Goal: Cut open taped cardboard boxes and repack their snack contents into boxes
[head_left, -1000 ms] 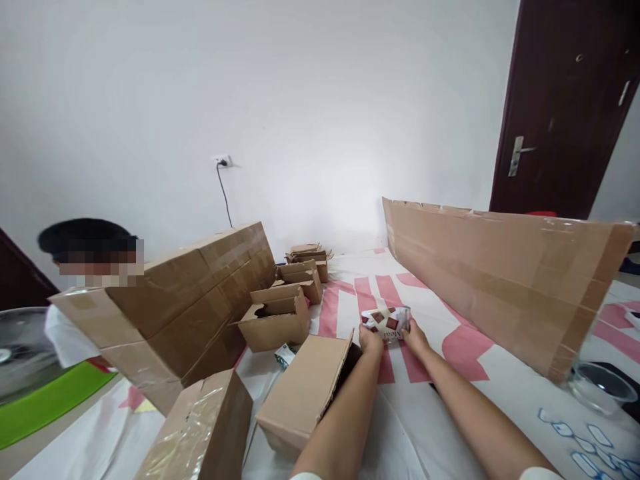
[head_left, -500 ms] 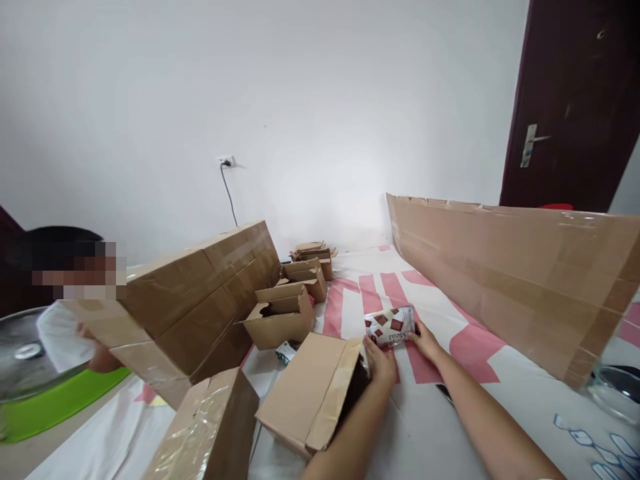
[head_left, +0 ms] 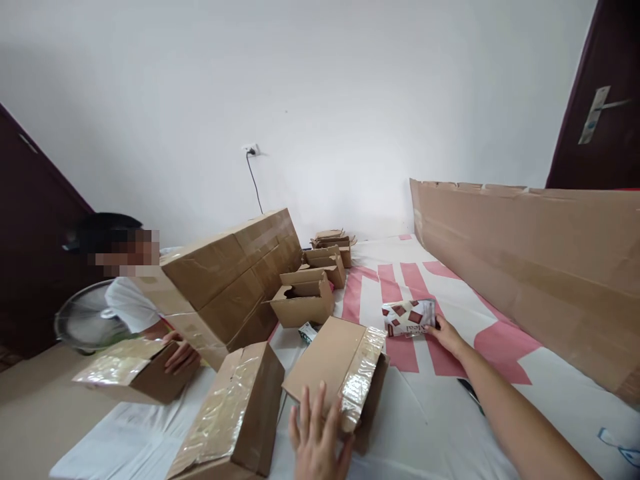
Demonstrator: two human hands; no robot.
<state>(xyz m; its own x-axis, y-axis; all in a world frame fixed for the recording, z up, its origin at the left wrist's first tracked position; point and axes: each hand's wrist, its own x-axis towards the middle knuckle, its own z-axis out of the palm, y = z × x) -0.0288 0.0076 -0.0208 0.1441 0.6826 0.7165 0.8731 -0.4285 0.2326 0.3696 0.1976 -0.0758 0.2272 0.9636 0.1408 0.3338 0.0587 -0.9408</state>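
Observation:
My right hand (head_left: 445,335) grips the right end of a white snack packet (head_left: 409,318) with brown squares and the word "Meal" on it, over the pink-and-white sheet. My left hand (head_left: 319,437) is open, fingers spread, at the near side of a cardboard box (head_left: 325,353); the fingertips overlap its edge and seem to touch it. A strip of shiny tape runs along the box's right-hand flap, which is partly raised over a dark gap. Behind that box lies a small dark-green and white packet (head_left: 307,331), partly hidden.
Another taped box (head_left: 225,407) stands at my left. Several open boxes (head_left: 303,310) line up towards the wall beside a long carton (head_left: 235,273). A co-worker's hand (head_left: 181,357) holds a box (head_left: 135,373). A cardboard panel (head_left: 515,267) borders the right; a dark slim object (head_left: 470,393) lies under my right forearm.
My left hand has left the packet and moved back to the box's near side, spreading its fingers. The box's flap has tipped. The co-worker's hand and box have come into view; the camera has turned left.

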